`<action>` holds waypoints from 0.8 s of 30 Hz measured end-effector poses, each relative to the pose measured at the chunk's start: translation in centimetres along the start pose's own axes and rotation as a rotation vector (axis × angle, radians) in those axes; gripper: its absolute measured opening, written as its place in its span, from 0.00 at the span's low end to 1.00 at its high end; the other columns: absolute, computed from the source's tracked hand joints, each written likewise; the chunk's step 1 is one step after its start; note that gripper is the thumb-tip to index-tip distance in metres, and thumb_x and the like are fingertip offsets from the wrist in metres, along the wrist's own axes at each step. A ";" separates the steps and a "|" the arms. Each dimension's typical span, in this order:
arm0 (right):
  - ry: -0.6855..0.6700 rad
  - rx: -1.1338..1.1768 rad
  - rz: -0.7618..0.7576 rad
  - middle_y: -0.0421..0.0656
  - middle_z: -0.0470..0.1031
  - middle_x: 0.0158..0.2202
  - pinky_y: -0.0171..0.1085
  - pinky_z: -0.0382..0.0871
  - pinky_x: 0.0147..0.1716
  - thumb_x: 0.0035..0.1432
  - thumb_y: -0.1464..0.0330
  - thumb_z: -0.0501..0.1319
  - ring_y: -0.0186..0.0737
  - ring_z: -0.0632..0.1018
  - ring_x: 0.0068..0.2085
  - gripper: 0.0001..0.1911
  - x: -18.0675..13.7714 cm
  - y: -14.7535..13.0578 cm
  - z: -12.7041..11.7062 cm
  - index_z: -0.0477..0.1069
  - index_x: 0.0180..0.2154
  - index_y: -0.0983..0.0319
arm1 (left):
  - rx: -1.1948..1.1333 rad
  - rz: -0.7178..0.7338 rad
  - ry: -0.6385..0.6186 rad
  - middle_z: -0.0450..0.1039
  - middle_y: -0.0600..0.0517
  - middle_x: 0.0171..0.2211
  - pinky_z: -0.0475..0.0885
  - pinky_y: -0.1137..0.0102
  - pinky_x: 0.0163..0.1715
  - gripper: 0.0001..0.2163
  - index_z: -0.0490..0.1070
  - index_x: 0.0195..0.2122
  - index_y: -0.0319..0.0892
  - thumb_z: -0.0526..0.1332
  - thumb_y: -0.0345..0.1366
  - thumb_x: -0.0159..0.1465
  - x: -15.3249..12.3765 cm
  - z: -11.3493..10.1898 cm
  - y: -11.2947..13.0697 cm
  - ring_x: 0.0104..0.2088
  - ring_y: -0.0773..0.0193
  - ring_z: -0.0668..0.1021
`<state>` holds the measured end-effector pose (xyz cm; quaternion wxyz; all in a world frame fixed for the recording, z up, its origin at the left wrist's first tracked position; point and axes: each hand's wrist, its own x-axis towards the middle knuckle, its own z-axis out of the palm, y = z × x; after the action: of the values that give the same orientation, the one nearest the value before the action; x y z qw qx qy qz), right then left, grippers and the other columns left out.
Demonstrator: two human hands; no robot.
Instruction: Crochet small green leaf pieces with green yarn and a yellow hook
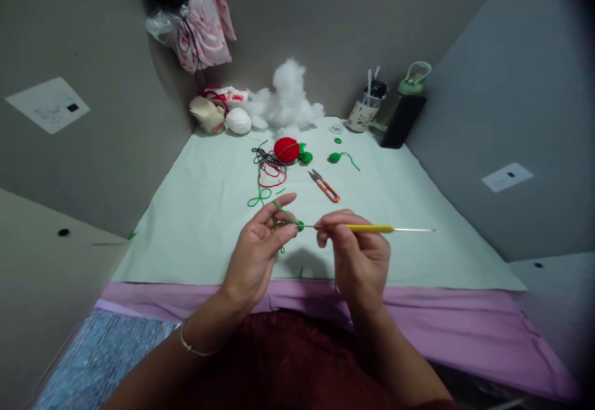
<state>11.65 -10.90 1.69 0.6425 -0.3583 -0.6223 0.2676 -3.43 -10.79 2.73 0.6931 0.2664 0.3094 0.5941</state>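
Note:
My left hand (255, 249) pinches a small piece of green crochet (300, 226) between thumb and fingers. Green yarn (284, 213) runs over its raised index finger and trails back onto the table. In my right hand (357, 252) is a crochet hook (369, 228) with a yellow handle, held like a pen. The hook's thin metal tip meets the green piece; whether it passes through a loop is too small to tell. Just beyond the hands lie orange-handled thread snips (325, 186), blades pointing away to the left.
Farther back are a red yarn ball (287, 150), tangled red yarn (273, 174), a green crocheted bit (334, 158) with a tail and white stuffing (292, 94). A pen cup (362, 116), a green-lidded bottle (411, 85) and a black phone-like slab (403, 122) stand at back right. Grey partitions enclose the table.

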 end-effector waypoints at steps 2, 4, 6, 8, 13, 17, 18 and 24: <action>-0.049 -0.120 -0.088 0.43 0.81 0.40 0.40 0.77 0.35 0.68 0.75 0.62 0.38 0.80 0.36 0.14 -0.3 0.1 0.2 0.82 0.48 0.54 | 0.026 0.030 -0.005 0.76 0.55 0.34 0.70 0.77 0.40 0.23 0.80 0.55 0.46 0.76 0.31 0.57 -0.2 0.1 -0.3 0.35 0.71 0.74; -0.063 -0.298 -0.268 0.45 0.82 0.45 0.42 0.78 0.40 0.65 0.77 0.65 0.43 0.81 0.44 0.18 -0.7 0.2 0.3 0.81 0.51 0.54 | -0.007 -0.102 -0.067 0.73 0.56 0.31 0.69 0.77 0.35 0.23 0.81 0.55 0.43 0.77 0.33 0.57 -0.2 0.1 -0.2 0.28 0.74 0.70; -0.046 -0.328 -0.328 0.45 0.82 0.45 0.43 0.78 0.41 0.65 0.78 0.65 0.43 0.81 0.44 0.19 -0.8 0.3 0.1 0.81 0.53 0.53 | -0.054 -0.219 -0.099 0.70 0.58 0.28 0.70 0.76 0.35 0.21 0.82 0.53 0.40 0.76 0.34 0.58 -0.1 -0.2 0.1 0.22 0.77 0.61; 0.003 -0.186 -0.197 0.43 0.82 0.39 0.42 0.76 0.37 0.67 0.77 0.62 0.41 0.80 0.39 0.16 -0.6 0.2 -0.1 0.81 0.50 0.53 | -0.067 -0.205 -0.074 0.70 0.59 0.29 0.73 0.73 0.40 0.18 0.83 0.50 0.40 0.76 0.33 0.57 0.0 -0.4 0.4 0.20 0.80 0.58; -0.025 0.174 0.117 0.41 0.81 0.36 0.39 0.72 0.34 0.69 0.70 0.63 0.37 0.77 0.34 0.09 0.3 0.2 -0.1 0.83 0.41 0.54 | 0.080 -0.030 -0.063 0.75 0.56 0.33 0.72 0.75 0.42 0.19 0.83 0.52 0.47 0.75 0.32 0.58 -0.1 -0.2 0.2 0.33 0.72 0.75; -0.031 0.207 0.191 0.40 0.83 0.38 0.38 0.72 0.37 0.69 0.69 0.65 0.35 0.78 0.36 0.08 0.2 0.5 0.0 0.84 0.42 0.53 | 0.147 0.001 -0.113 0.78 0.56 0.36 0.71 0.74 0.46 0.19 0.82 0.53 0.51 0.75 0.33 0.61 -0.4 -0.2 -0.3 0.39 0.70 0.78; -0.023 0.244 0.226 0.40 0.83 0.37 0.37 0.72 0.36 0.69 0.68 0.65 0.35 0.78 0.35 0.08 0.2 0.6 -0.1 0.84 0.42 0.53 | 0.153 0.001 -0.119 0.78 0.55 0.36 0.71 0.74 0.47 0.18 0.82 0.53 0.51 0.74 0.33 0.61 -0.4 -0.3 -0.3 0.40 0.69 0.79; -0.001 0.472 0.384 0.40 0.83 0.36 0.34 0.72 0.35 0.69 0.65 0.65 0.32 0.78 0.32 0.07 0.5 0.4 -0.4 0.83 0.39 0.56 | 0.194 0.021 -0.106 0.77 0.54 0.37 0.71 0.73 0.45 0.18 0.82 0.53 0.50 0.75 0.34 0.61 -0.4 -0.6 -0.2 0.40 0.68 0.77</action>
<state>12.16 -10.36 1.69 0.6454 -0.3099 -0.4640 0.5217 -3.84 -11.20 2.21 0.6732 0.3664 0.3258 0.5535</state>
